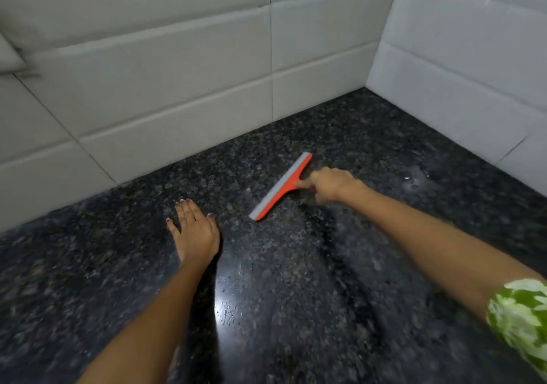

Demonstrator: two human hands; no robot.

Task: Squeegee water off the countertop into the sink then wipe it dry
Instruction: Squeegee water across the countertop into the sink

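An orange squeegee (281, 186) with a grey rubber blade lies blade-down on the dark speckled granite countertop (296, 294), slanting from lower left to upper right. My right hand (331, 183) is closed around its handle, which is hidden inside the fist. My left hand (194, 229) rests flat on the counter to the left of the squeegee, fingers spread, holding nothing. A puddle of water (416, 176) glistens to the right of my right hand. The sink is out of view.
White tiled walls (177, 87) meet in a corner (365, 87) behind the counter, one along the back left and one along the right. A green and white patterned sleeve (521, 318) shows on my right arm.
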